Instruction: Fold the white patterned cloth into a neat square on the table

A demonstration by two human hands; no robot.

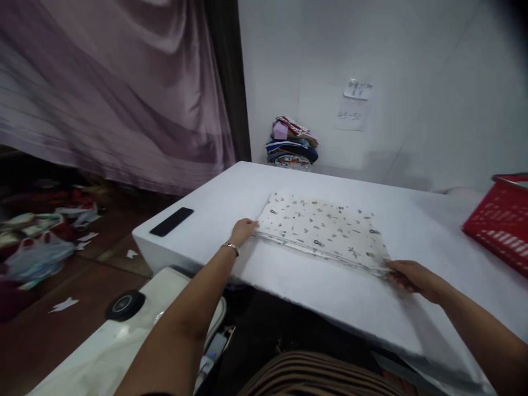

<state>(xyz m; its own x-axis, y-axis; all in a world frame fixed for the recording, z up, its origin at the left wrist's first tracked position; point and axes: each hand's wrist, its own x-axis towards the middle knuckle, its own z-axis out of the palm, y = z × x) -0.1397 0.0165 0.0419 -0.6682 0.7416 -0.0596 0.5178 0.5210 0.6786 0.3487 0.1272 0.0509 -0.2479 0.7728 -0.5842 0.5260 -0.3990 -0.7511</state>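
A folded cream cloth (322, 228) with small dark printed figures lies flat on the white table (231, 198). Its near edge shows several layers. My left hand (244, 231), with a bracelet at the wrist, pinches the near left corner of the cloth. At the near right corner, my right hand (408, 276) grips the edge, thumb on top and fingers curled below. The fingertips of both hands are partly hidden by the fabric.
A black phone-like slab (171, 221) lies near the table's left edge. On the right stands a red basket (503, 225). Folded fabrics (292, 144) are piled by the wall. A round black object (125, 305) sits on a lower white surface at left.
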